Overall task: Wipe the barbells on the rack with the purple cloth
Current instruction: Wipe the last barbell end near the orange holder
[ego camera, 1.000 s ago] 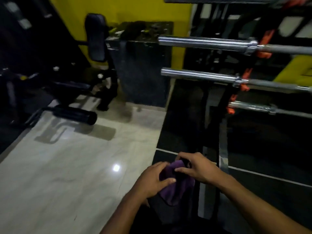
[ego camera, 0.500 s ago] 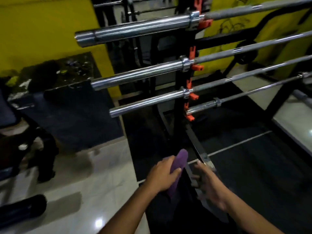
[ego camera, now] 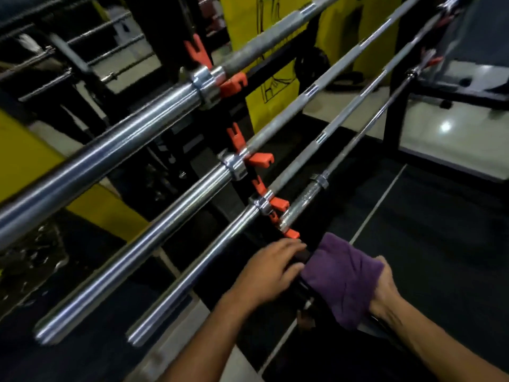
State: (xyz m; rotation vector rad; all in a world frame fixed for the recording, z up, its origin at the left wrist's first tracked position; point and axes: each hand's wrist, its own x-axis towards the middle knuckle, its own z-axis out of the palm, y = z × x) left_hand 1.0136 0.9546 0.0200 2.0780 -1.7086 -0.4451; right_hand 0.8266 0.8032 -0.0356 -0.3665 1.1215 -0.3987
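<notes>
Several chrome barbells lie across orange hooks [ego camera: 259, 159] on a black rack: a top barbell [ego camera: 110, 144], a second barbell [ego camera: 154, 238], a third barbell [ego camera: 198, 260] and a short lowest bar [ego camera: 303, 198]. The purple cloth [ego camera: 341, 277] is draped over the fingers of my right hand [ego camera: 387, 292], which holds it just below the lowest bar's end. My left hand [ego camera: 271, 271] lies beside the cloth with fingers stretched out over the dark rack upright, below the lowest orange hook. Neither hand touches a barbell.
Yellow wall panels [ego camera: 30, 161] stand behind the rack. A black frame [ego camera: 396, 78] rises at the right over pale glossy floor [ego camera: 446, 133]. Dark rubber mat [ego camera: 440, 230] with a white line covers the floor under the bars.
The cloth has passed from my left hand to my right hand. The view has swung closer to the rack, and both hands have risen toward the lowest bar.
</notes>
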